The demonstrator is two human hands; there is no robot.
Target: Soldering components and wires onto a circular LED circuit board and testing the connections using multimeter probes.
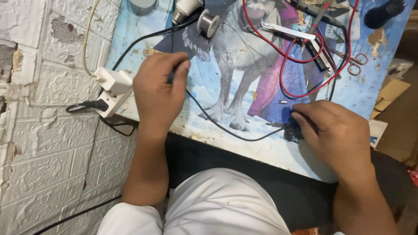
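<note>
The left hand (159,89) is closed around a dark tool handle (170,77), its long axis pointing toward twelve o'clock. At three o'clock, the right hand (337,132) pinches a small dark part (292,132) on the bench (209,82).

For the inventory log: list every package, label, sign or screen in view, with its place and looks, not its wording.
Printed table cover: under both hands, a blue cartoon picture of an animal and figures in purple, worn at the edges.
Cardboard pieces: off the table's right edge, flat, plain brown.
White card: beside the right hand, with a small blue mark.
No screens or signs.
</note>
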